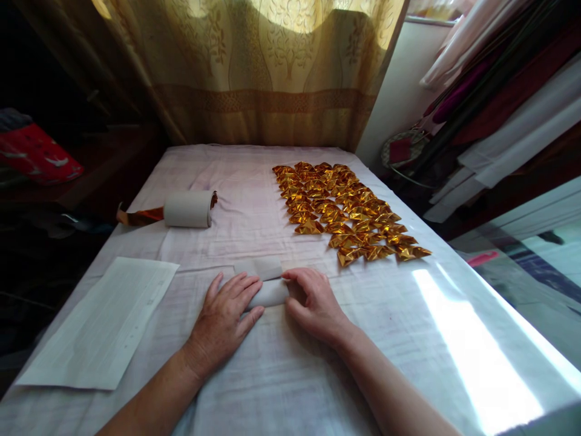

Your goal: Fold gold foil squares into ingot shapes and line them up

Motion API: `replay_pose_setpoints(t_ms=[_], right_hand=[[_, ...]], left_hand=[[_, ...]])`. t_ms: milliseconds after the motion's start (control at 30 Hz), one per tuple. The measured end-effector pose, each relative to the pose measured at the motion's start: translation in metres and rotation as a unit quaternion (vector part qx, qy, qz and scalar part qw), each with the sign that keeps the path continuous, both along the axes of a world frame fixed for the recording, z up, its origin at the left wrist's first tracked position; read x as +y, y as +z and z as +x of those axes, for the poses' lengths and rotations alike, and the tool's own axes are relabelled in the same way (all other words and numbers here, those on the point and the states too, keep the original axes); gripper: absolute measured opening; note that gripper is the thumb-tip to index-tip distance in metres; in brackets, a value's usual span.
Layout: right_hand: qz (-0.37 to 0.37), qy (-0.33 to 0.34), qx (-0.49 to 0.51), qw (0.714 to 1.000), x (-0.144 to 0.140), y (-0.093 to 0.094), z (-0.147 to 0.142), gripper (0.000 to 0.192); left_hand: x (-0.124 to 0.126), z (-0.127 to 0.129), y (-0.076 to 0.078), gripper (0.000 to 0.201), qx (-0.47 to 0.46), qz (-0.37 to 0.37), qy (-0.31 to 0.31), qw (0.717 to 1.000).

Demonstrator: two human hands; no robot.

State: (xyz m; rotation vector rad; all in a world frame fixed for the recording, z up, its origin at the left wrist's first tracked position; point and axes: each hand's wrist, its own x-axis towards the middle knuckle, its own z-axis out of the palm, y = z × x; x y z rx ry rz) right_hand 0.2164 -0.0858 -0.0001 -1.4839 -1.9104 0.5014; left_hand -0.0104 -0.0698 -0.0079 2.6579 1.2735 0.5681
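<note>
A small piece of grey-white paper (269, 293) lies on the cloth in front of me, its near part curved over like a roll or fold. Its flat far part (258, 267) extends beyond my fingertips. My left hand (227, 315) holds the paper's left end, fingers laid across it and thumb along the near edge. At the right end, my right hand (313, 303) curls round with thumb and forefinger gripping the paper. Folded gold foil pieces (336, 206), pointed at both ends, sit in rows beyond my right hand.
A grey-white roll (187, 209) with a strip of gold foil (140, 217) at its left lies at the far left. A printed white sheet (102, 324) rests near the table's left edge. Behind the cloth-covered table (236, 175) hangs a curtain (272, 72); clothes (512, 121) hang at right.
</note>
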Motion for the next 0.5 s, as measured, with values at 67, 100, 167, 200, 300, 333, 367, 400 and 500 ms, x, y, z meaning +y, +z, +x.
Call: replay_pose_setpoints(t_ms=[67,100,167,200,300,333,367,400,500], right_hand=[[0.01,0.029,-0.038,0.999,-0.001,0.0019,-0.002,0.036],[0.016,0.038,-0.059,0.997,-0.001,0.0024,-0.0033,0.034],[0.031,0.045,-0.097,0.994,0.0005,0.0026,-0.0055,0.026],[0.039,0.045,-0.112,0.992,0.0017,0.0022,-0.0064,0.022],[0.064,0.045,-0.129,0.989,0.0053,0.0005,-0.008,0.015],[0.07,0.044,-0.129,0.988,0.0059,0.0,-0.0082,0.014],[0.073,0.044,-0.127,0.988,0.0062,-0.0002,-0.0083,0.014],[0.075,0.045,-0.125,0.988,0.0061,-0.0003,-0.0083,0.013],[0.076,0.061,-0.124,0.988,0.0042,0.0004,-0.0075,0.017]], left_hand=[[0.0002,0.0003,0.0,0.036,0.0,-0.003,0.006,1.0],[0.0002,0.0002,-0.0001,0.036,0.0,-0.004,0.008,1.0],[0.0,-0.0004,-0.0004,0.038,-0.001,-0.005,0.004,1.0],[-0.0002,-0.0008,-0.0006,0.04,-0.003,-0.006,0.002,1.0],[-0.0002,-0.0017,-0.0015,0.041,-0.015,-0.003,-0.002,1.0],[0.0001,-0.0019,-0.0019,0.038,-0.022,-0.001,-0.002,1.0],[0.0007,-0.0021,-0.0022,0.034,-0.029,0.002,-0.001,1.0],[0.0014,-0.0022,-0.0023,0.03,-0.036,0.003,-0.001,0.999],[0.004,-0.0029,-0.0017,0.021,-0.052,-0.002,-0.002,0.999]])
